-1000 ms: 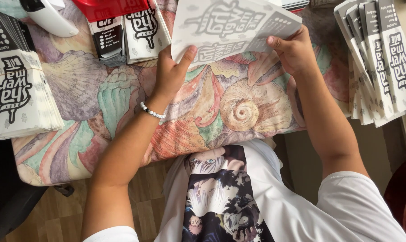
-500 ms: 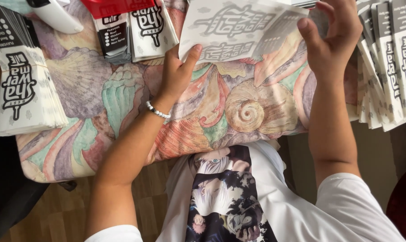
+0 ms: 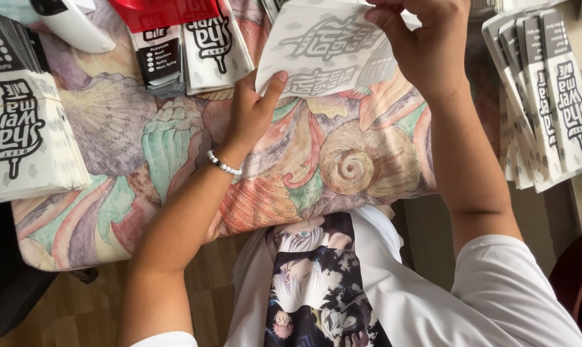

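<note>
We've got 1 cam only, head-mounted, looking steeply down over the wearer's chest at a seashell-print tabletop (image 3: 143,141). Near range: forearms fill mid frame, left hand (image 3: 252,109) and right hand (image 3: 432,45) sit near the top edge, right hand partly cropped. Far side of table is at frame top, shirt (image 3: 394,283) at the bottom. No 2nd view, so no overlap to report

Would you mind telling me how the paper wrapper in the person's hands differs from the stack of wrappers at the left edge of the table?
The held wrapper is a single sheet, lifted off the table by both hands; the left stack is many sheets lying flat, untouched. The held wrapper shows faint print, seen through the paper; the left stack's is bold black. Both are white printed paper.
</note>
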